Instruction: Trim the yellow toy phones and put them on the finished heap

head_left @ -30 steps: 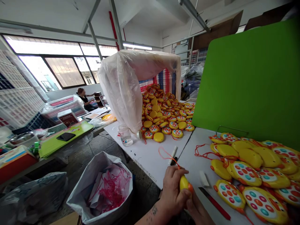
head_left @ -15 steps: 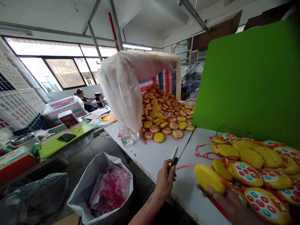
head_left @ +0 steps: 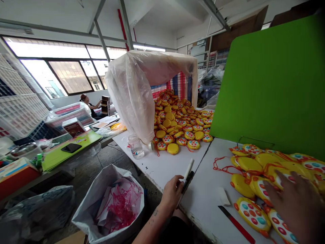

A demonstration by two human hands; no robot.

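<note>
Looking from the person's head, I see two bare hands at a white counter [head_left: 165, 166]. The left hand [head_left: 173, 192] is by the near edge. Its fingers are curled in, right next to a thin black thing [head_left: 188, 181] and a white pen [head_left: 188, 168]. I can't tell if it is pinching the black thing or only touching it.

The right hand [head_left: 296, 203] is blurry. Its fingers are spread wide over the pile of yellow toys [head_left: 250, 166] on the near right. I can't tell if it touches them. The toys have colored dots and orange strings.

Between the hands lie a small white block [head_left: 224, 196] and a red and black tool [head_left: 238, 225]. A bigger heap of the same toys [head_left: 177, 123] sits farther away, under a cloudy plastic cover [head_left: 133, 91]. A clear jar [head_left: 136, 149] stands left of that heap. A green board [head_left: 269, 84] stands behind the near toys. On the near left, a white bag [head_left: 85, 208] holds pink strings [head_left: 124, 210].
</note>
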